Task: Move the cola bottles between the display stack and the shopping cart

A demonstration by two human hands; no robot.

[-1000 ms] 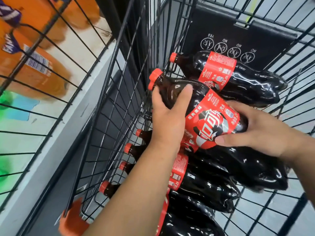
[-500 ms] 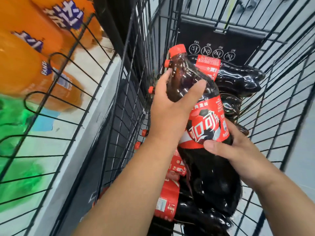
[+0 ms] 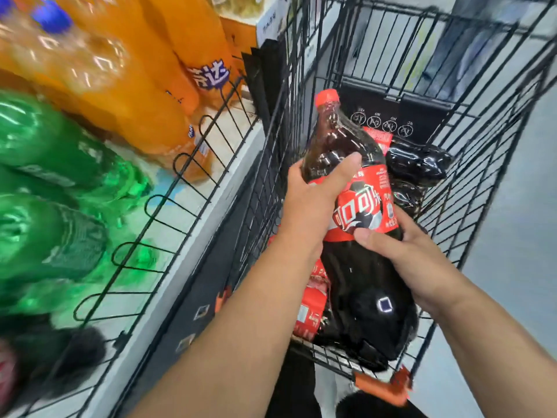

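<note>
A large cola bottle point(image 3: 355, 276) with a red cap and red label is held nearly upright above the black wire shopping cart point(image 3: 470, 188). My left hand point(image 3: 313, 203) wraps its upper body just above the label. My right hand point(image 3: 407, 260) grips it from the right at the label's lower edge. More cola bottles point(image 3: 419, 164) lie inside the cart behind and beneath the held one, partly hidden by it. At the bottom left a dark, blurred cola bottle point(image 3: 51, 354) lies on the display shelf.
To the left, a wire-fronted display shelf point(image 3: 187, 164) holds orange soda bottles point(image 3: 144, 95) at the back and green soda bottles point(image 3: 45, 188) nearer me. The cart's left wall stands close against the shelf. Grey floor point(image 3: 512, 267) shows to the right of the cart.
The cola bottle went from lying across the others in the cart to nearly upright and lifted, both hands still on it. The view swung left, showing more of the shelf.
</note>
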